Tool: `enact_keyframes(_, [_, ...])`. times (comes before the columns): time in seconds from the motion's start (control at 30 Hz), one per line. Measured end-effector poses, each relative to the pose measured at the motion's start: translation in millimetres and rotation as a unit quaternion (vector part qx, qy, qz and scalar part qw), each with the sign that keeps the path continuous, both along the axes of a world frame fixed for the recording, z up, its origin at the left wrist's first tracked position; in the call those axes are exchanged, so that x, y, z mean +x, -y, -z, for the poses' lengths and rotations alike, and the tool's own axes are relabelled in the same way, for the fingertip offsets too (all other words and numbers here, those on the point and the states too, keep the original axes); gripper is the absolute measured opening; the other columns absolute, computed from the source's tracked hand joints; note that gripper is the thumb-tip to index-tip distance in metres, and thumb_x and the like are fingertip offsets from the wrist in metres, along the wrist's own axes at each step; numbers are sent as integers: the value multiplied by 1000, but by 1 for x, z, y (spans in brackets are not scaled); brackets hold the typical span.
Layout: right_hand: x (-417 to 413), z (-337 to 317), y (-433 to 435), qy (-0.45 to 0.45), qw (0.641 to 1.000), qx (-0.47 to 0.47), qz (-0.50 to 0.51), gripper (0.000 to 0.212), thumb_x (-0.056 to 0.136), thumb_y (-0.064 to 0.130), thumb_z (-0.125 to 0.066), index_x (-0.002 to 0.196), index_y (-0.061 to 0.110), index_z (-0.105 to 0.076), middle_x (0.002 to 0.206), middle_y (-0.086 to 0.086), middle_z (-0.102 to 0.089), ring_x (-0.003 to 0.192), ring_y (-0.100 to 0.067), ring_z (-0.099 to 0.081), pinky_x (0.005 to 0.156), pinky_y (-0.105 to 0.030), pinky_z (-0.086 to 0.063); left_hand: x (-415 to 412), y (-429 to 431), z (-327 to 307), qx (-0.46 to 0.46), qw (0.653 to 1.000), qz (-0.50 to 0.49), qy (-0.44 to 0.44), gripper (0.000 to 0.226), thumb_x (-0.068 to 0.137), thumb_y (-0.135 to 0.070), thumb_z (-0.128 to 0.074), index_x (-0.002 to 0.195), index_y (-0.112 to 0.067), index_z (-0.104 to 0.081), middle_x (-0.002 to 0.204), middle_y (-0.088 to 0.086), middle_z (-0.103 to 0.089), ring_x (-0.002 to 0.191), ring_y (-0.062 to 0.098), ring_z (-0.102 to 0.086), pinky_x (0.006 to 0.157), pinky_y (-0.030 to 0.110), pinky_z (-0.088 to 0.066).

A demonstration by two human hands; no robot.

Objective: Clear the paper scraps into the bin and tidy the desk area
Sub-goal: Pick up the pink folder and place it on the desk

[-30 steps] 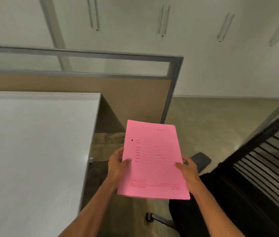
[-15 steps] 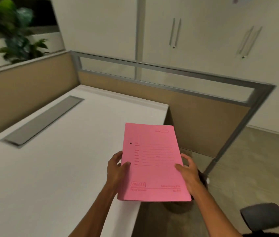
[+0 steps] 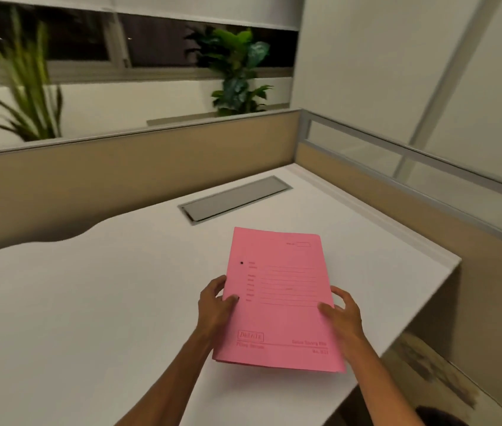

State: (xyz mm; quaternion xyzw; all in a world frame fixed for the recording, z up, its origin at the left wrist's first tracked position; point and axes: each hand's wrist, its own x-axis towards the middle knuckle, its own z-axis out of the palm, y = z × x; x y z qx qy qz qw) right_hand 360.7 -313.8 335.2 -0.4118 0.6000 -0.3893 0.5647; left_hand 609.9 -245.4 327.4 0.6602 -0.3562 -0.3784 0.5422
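Note:
I hold a pink paper folder (image 3: 277, 299) with printed lines, a little above the white desk (image 3: 89, 302). My left hand (image 3: 214, 302) grips its left edge with the thumb on top. My right hand (image 3: 341, 315) grips its right edge the same way. The folder is tilted, its far end pointing toward the back of the desk. No paper scraps and no bin are in view.
A grey cable flap (image 3: 234, 199) is set into the desk at the back. Tan partition panels (image 3: 120, 179) with metal rails enclose the desk at the back and right. Potted plants (image 3: 237, 69) stand behind the partition. Floor (image 3: 446, 376) shows past the desk's right edge.
My view has swung left, from the desk's end and a black chair to the desk corner. Both hands have kept the folder, which now hangs over the desk top instead of the floor.

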Motion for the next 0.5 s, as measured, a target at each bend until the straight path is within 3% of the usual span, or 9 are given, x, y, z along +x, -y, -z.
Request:
enact_keyframes(0.13, [39,-3,15,-10,997,-10,-71,47,82,2,-68,120,26,-53,96,-19,-69,86,-39,-68,82,-57,-55,25,-19,-2,-1,997,-76,1,47,85,-1,-60,131,-8,-52,131,5,-59,104,20,-65,89,42,-56])
enact_keyframes(0.5, [159,8,23,-38,972,-36,-230,43,85,5,-65,119,29,-52,95,-10,-70,81,-32,-71,75,-51,-59,98,-83,-1,12,970,-243,-8,49,86,0,-62,132,-9,-50,129,8,-60,107,27,-64,90,51,-55])
